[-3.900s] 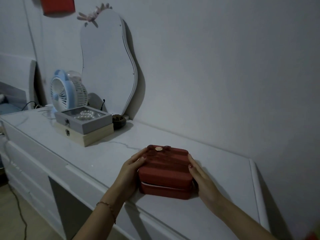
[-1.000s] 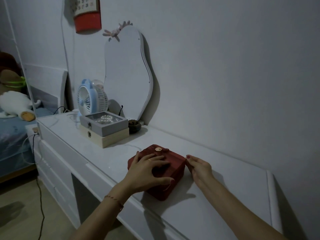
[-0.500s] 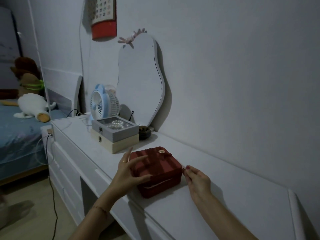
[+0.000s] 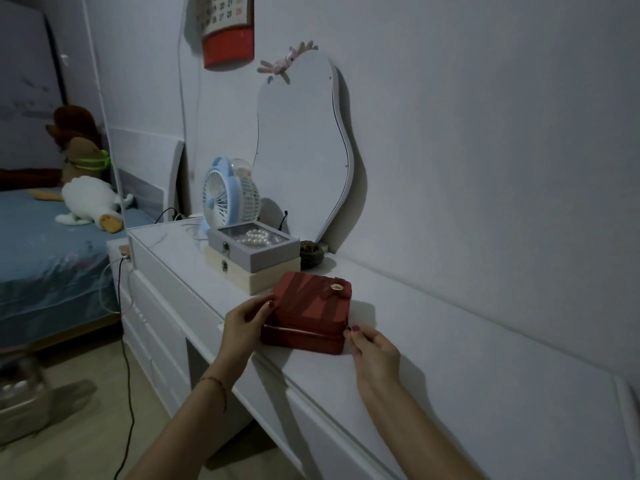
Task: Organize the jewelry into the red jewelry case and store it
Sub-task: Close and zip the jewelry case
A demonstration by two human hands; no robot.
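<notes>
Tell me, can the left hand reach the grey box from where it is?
Probably yes. The left hand holds the red case, and the grey box stands just behind, with nothing between them.

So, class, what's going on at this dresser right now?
A person is handling the closed red jewelry case on the white dresser top. The left hand holds its left side, and the right hand pinches at its near right corner. Behind it stand two stacked boxes; the upper one shows pearls.
</notes>
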